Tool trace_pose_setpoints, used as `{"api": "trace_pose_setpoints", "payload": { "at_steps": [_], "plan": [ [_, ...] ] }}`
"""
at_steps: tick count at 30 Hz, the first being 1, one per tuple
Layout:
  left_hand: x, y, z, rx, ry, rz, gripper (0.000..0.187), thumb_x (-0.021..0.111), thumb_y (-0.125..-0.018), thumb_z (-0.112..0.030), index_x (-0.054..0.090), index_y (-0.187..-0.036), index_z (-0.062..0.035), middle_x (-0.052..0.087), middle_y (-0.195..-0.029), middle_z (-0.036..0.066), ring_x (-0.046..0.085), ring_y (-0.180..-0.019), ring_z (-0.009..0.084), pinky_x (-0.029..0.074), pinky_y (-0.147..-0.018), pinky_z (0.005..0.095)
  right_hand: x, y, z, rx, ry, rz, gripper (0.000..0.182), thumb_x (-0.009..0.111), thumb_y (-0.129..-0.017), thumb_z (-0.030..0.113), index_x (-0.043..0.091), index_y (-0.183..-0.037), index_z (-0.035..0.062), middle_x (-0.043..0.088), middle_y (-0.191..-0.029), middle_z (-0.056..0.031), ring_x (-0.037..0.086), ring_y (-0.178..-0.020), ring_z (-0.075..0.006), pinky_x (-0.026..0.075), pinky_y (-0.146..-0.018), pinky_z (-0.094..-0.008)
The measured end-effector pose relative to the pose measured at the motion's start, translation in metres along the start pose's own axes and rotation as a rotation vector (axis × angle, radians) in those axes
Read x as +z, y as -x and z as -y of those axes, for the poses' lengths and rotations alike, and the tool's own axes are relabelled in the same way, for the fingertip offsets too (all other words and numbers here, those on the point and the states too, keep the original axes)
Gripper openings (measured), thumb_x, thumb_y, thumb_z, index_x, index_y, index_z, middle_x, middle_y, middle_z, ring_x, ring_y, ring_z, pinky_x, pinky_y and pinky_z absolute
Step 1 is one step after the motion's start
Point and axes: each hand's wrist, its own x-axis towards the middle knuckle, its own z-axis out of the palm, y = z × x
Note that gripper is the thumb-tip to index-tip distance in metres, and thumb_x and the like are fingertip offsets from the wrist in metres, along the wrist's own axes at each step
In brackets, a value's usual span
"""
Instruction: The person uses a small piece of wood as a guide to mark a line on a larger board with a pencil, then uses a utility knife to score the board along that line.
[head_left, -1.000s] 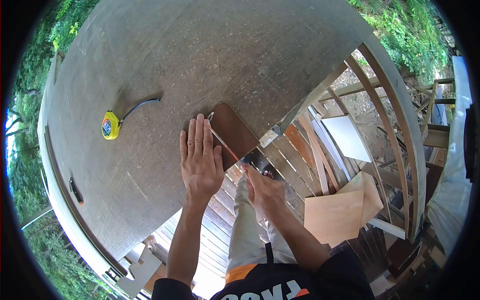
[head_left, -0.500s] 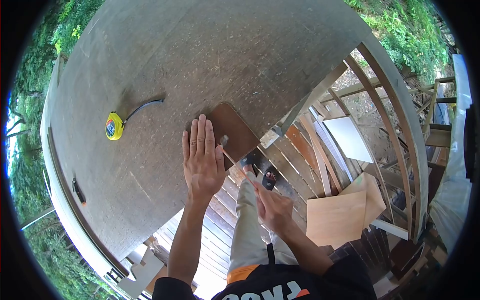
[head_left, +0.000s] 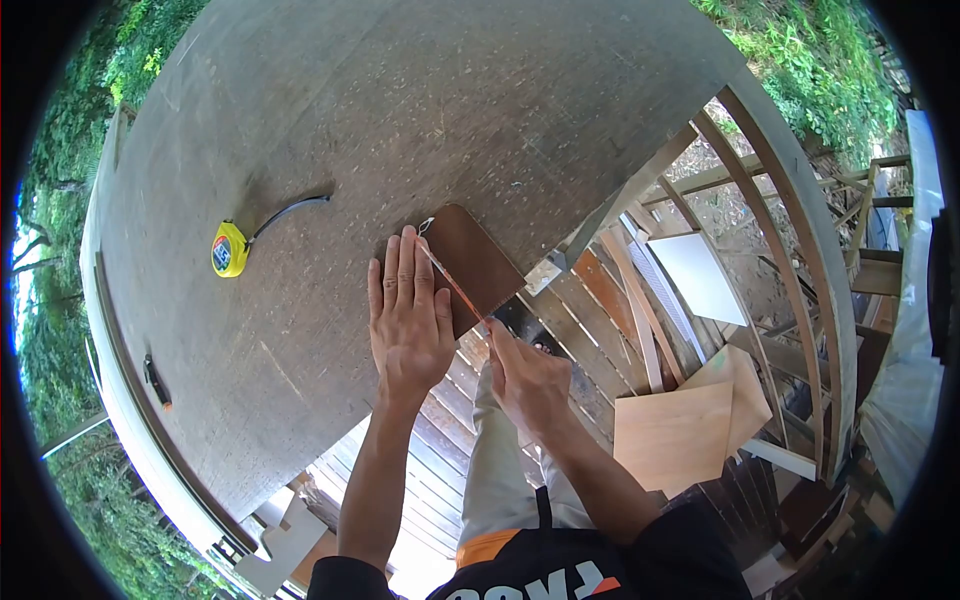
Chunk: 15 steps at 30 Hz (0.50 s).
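Observation:
A dark brown flat panel with a rounded corner (head_left: 485, 258) lies at the near edge of the large worktop. My left hand (head_left: 410, 335) is pressed flat on its left part, fingers stretched out and side by side. My right hand (head_left: 530, 380) is closed around the near end of a thin reddish stick-like tool (head_left: 455, 282). This tool lies slantwise over the panel, close along my left fingertips and thumb, with a small pale tip at the far end. What kind of tool it is, I cannot make out.
On the worktop (head_left: 300, 130) sit a yellow tape measure (head_left: 229, 250) with its black strap and, further left, a black knife-like tool (head_left: 156, 382). Below to the right are plywood pieces (head_left: 672, 435), a white panel (head_left: 697, 277) and wooden strips on a slatted floor.
My right hand has moved forward and left, up to the panel's edge. The tool's tip slid further away across the panel. My left hand stays almost in place.

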Motion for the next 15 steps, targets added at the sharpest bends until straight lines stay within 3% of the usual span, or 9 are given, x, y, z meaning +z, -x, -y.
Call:
{"api": "trace_pose_setpoints", "payload": {
  "at_steps": [15],
  "plan": [
    [-0.0006,0.0001,0.0,-0.003,0.01,0.003,0.057,0.04,-0.101,-0.022,0.033,-0.151,0.0041,0.028,-0.162,0.017,0.025,-0.15,0.0342,0.016,-0.124,0.0495,0.001,-0.0017,0.0021,0.016,-0.008,-0.01,0.028,0.068,-0.089,0.012,0.063,-0.116,0.006,0.056,-0.062,-0.003,0.063,-0.052,-0.0168,0.044,-0.043,-0.032]
  ]
}}
